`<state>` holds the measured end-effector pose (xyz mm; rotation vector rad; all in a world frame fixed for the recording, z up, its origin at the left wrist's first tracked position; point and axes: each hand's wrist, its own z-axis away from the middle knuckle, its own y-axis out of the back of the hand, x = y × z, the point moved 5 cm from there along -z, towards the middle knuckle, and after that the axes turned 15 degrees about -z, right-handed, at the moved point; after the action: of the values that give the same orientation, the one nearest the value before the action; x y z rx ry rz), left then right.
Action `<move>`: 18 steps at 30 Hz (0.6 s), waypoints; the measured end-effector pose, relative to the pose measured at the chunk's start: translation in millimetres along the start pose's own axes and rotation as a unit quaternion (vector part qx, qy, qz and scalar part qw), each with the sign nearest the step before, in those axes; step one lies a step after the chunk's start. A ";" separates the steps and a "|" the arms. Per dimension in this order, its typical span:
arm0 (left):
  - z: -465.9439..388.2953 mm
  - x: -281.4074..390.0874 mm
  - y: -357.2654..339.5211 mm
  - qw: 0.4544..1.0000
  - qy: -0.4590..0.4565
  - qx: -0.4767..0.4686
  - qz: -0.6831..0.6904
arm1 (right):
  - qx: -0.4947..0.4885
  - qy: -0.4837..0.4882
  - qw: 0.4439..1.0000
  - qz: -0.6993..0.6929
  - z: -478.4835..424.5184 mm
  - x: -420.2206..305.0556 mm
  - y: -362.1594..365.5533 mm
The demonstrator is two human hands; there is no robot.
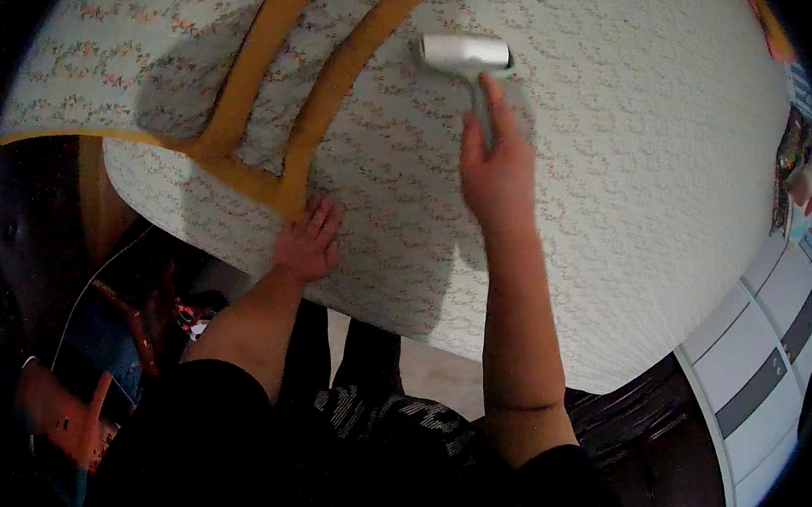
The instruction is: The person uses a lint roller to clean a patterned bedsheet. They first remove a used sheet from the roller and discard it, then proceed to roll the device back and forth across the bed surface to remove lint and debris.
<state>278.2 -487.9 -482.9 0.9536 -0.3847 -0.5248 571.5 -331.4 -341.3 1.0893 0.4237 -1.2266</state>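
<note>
A white lint roller is gripped by its handle in my right hand, index finger stretched towards the roll. Under it spreads a pale floral-patterned bed cover; whether the roll touches the cloth cannot be told. My left hand lies flat, palm down and fingers apart, on the cover near its front edge. Just beyond those fingertips is the corner of a yellow-brown wooden frame, whose two long bars run up and away across the view.
Below left, in shadow, stand a reddish-brown chair-like object and a thin white cord. White and grey drawers line the right side, with colourful printed items above them. Dark folded material lies beneath the cover's right corner.
</note>
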 end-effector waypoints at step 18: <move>5.9 1.2 -2.4 1.000 0.000 0.017 0.012 | -0.049 0.000 0.996 0.076 121.1 16.0 11.8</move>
<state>275.5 -493.6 -481.7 0.9799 -0.4064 -0.4977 554.3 -442.6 -292.2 1.0189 0.3895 -1.0614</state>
